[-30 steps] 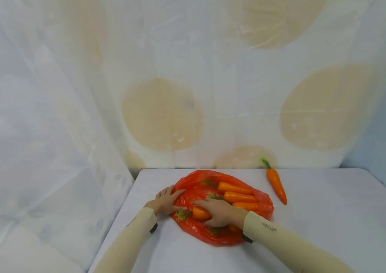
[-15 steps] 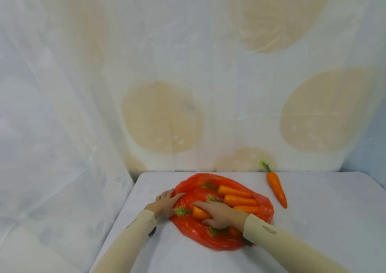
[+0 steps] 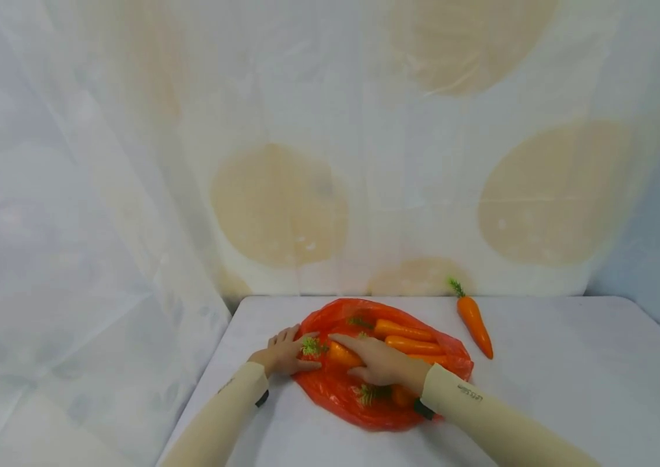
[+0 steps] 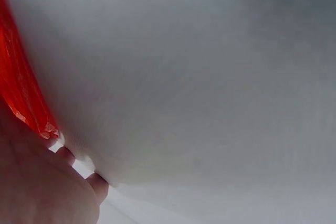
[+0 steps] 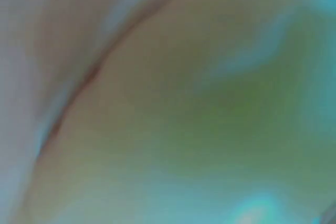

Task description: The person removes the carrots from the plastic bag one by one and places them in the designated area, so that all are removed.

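Observation:
A red plastic bag (image 3: 330, 402) lies spread on the white table with several orange carrots (image 3: 413, 345) on it. In the head view, my right hand (image 3: 385, 360) grips one carrot (image 3: 341, 355) near its top, index finger and thumb on either side. The green leaves of that carrot point left, toward my other hand; its lower part is hidden under my palm. At the bag's left edge my left hand (image 3: 283, 353) rests with fingers spread, touching the plastic. The left wrist view shows this hand (image 4: 42, 182) beside the red bag's edge (image 4: 21, 77). The right wrist view is a blur.
A single carrot (image 3: 474, 326) lies off the bag at the back right of the white table (image 3: 563, 376). White sheeting with tan spots (image 3: 280, 201) hangs behind the table, and pale sheeting (image 3: 73, 292) stands at the left.
The gripped carrot's leafy end has swung up and away from me, and my right hand has shifted slightly with it. My left hand stays at the bag's edge. The head view has tilted up slightly.

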`<state>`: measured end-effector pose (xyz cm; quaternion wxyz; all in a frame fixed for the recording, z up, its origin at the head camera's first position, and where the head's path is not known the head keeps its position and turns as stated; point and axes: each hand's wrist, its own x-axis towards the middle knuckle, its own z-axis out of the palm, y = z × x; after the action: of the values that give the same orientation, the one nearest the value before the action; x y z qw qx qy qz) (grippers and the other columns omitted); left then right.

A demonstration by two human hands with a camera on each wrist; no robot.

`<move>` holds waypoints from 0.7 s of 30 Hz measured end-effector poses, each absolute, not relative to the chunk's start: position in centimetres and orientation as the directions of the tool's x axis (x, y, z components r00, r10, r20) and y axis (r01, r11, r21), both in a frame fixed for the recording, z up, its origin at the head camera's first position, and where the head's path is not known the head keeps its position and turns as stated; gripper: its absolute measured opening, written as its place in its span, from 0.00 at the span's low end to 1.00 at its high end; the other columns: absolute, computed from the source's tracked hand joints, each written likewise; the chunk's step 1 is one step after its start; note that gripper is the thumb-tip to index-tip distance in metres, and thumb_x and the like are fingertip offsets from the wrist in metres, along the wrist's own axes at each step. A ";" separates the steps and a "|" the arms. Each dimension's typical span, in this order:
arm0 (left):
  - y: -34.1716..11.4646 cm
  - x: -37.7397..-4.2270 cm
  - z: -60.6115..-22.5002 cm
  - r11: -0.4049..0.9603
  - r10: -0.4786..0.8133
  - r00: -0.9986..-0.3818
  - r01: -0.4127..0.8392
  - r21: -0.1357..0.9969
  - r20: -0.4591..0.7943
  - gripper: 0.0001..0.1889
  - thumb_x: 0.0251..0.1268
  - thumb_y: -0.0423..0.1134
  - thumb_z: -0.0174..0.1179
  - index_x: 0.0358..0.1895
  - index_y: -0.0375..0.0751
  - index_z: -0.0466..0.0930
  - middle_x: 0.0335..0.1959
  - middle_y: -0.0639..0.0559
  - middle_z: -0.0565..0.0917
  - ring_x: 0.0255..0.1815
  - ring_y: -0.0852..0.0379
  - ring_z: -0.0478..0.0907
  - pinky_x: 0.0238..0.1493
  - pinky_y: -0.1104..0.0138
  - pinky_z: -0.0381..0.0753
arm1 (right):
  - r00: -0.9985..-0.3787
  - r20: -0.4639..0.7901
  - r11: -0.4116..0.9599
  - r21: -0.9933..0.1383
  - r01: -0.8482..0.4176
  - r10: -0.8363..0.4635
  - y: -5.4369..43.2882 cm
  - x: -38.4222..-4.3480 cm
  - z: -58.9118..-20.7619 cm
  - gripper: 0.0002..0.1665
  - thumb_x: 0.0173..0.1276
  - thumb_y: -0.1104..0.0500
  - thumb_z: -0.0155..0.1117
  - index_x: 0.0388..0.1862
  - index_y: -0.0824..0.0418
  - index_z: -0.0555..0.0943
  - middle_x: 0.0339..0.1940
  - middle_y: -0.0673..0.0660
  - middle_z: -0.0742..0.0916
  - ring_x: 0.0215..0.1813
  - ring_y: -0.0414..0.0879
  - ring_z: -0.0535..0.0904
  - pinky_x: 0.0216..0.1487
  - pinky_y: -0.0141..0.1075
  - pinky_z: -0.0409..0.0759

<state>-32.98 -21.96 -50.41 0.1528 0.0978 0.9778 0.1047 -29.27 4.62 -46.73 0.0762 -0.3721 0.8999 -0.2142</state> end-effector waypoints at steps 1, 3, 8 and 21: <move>-22.0 -33.1 -50.4 0.961 0.217 -0.935 0.155 0.228 -0.281 0.44 0.55 0.72 0.59 0.75 0.60 0.62 0.80 0.46 0.51 0.77 0.37 0.51 0.71 0.35 0.57 | -0.711 0.042 0.624 -0.446 -0.642 -0.702 4.7 -29.3 -46.5 0.45 0.69 0.52 0.67 0.79 0.39 0.56 0.66 0.49 0.79 0.63 0.48 0.77 0.62 0.51 0.79; -21.9 -33.3 -50.4 0.964 0.205 -0.936 0.143 0.224 -0.287 0.45 0.55 0.72 0.60 0.75 0.58 0.63 0.80 0.46 0.52 0.77 0.37 0.51 0.70 0.35 0.58 | -0.715 0.078 0.612 -0.459 -0.645 -0.695 4.8 -29.3 -46.1 0.47 0.69 0.53 0.67 0.79 0.37 0.53 0.67 0.49 0.79 0.64 0.48 0.77 0.62 0.50 0.79; -21.9 -33.6 -50.7 0.958 0.231 -0.924 0.161 0.236 -0.306 0.43 0.55 0.72 0.59 0.75 0.68 0.58 0.80 0.45 0.51 0.77 0.36 0.49 0.69 0.32 0.58 | -0.748 0.110 0.564 -0.587 -0.580 -0.655 5.0 -29.4 -45.6 0.47 0.70 0.52 0.65 0.79 0.34 0.51 0.58 0.52 0.82 0.46 0.43 0.83 0.49 0.41 0.86; -22.0 -33.4 -50.4 0.954 0.240 -0.927 0.170 0.248 -0.287 0.42 0.55 0.71 0.60 0.74 0.71 0.58 0.79 0.44 0.52 0.76 0.36 0.51 0.68 0.32 0.60 | -0.795 0.145 0.543 -0.657 -0.522 -0.589 6.1 -29.6 -44.5 0.41 0.73 0.38 0.56 0.79 0.35 0.51 0.46 0.49 0.84 0.33 0.40 0.80 0.42 0.38 0.84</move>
<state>-33.41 -21.96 -50.43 0.1591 0.1049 0.9755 0.1101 -29.63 6.14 -44.49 0.0464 -0.3166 0.8772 -0.3580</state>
